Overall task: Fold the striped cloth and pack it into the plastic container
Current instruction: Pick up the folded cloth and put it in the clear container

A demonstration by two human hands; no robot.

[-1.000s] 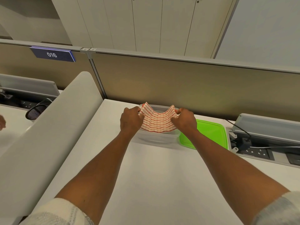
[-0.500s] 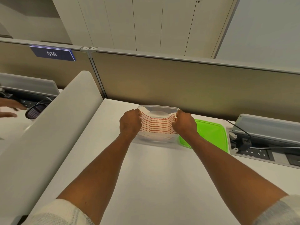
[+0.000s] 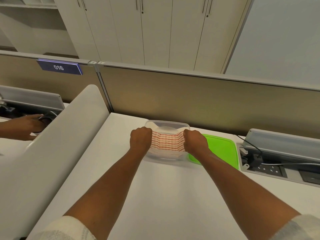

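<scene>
Since a second ago the striped cloth has come down from above the rim, where it sagged, and is now stretched flat and low between the two fists. This suggests the packing step is almost done. The left hand and the right hand are each closed on one end of it. It is white with thin red lines, over the near half of the plastic container on the worktop.

Pale cabinets stand at twelve o'clock behind a tan partition; a white desk fills six o'clock.
</scene>
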